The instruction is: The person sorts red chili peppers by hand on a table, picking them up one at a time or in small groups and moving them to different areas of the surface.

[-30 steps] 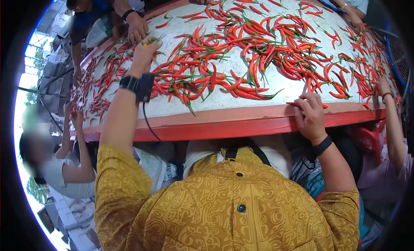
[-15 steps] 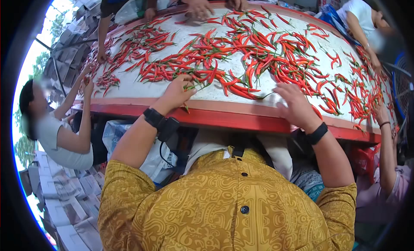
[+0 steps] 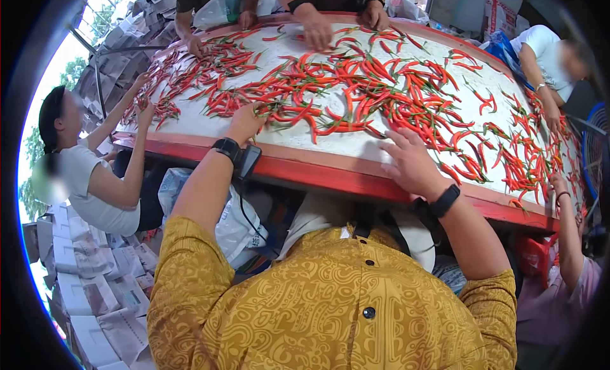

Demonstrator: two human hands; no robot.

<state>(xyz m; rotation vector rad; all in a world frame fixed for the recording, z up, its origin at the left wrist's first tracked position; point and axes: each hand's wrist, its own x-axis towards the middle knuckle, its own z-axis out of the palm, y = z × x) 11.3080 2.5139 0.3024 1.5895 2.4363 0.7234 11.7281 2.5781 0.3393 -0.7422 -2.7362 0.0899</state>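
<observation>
Many red chillies with green stems [image 3: 305,77] lie spread over a white table [image 3: 286,138] with a red raised rim. At the near edge, left of centre, my left hand [image 3: 246,123] is closed at the edge of the pile; what its fingers hold is too small to make out. My right hand [image 3: 410,159] hangs over the near rim on the right with its fingers apart and nothing in them. A chilli [image 3: 368,130] lies just beyond its fingertips.
Co-workers' hands [image 3: 316,33] reach in from the far side. One person [image 3: 95,179] sits at the left, others are at the right. A blue fan [image 3: 594,147] stands far right. A plastic bag [image 3: 232,233] hangs below the near rim.
My left hand has moved left and its fingers have drawn together. My right hand has shifted left and slightly toward me. A co-worker's hand across the table has come lower over the chillies.
</observation>
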